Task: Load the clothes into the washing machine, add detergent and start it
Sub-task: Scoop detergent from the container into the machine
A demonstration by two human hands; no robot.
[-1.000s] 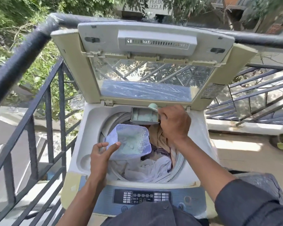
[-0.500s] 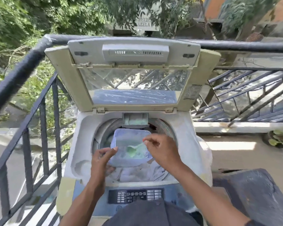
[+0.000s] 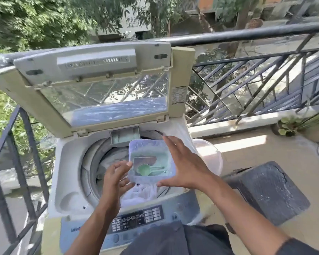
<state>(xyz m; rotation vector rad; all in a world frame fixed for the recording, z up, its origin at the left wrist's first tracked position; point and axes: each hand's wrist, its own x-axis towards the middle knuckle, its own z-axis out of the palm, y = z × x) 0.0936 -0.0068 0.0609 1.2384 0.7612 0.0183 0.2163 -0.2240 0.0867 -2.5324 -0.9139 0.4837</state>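
Observation:
A top-loading washing machine point(image 3: 70, 181) stands with its lid point(image 3: 92, 85) raised. White and pale clothes point(image 3: 142, 193) lie in its drum. The detergent drawer point(image 3: 124, 137) at the back rim is pulled out. A clear plastic detergent box point(image 3: 151, 161) hangs over the drum with a green scoop point(image 3: 145, 170) lying inside it. My left hand point(image 3: 116, 179) grips the box's left edge. My right hand point(image 3: 184, 166) is spread against its right side, thumb under the near corner. The control panel point(image 3: 136, 219) runs along the front.
A black metal railing point(image 3: 247, 35) runs behind and to the left of the machine. A translucent lid or tub point(image 3: 210, 155) sits just right of the machine. A dark worn stool point(image 3: 271, 190) stands at the right. A potted plant point(image 3: 302, 126) is at the far right on the balcony floor.
My right hand left the detergent drawer, dropped the green scoop into the box, then moved to the box's right side. The box has shifted to the right over the drum.

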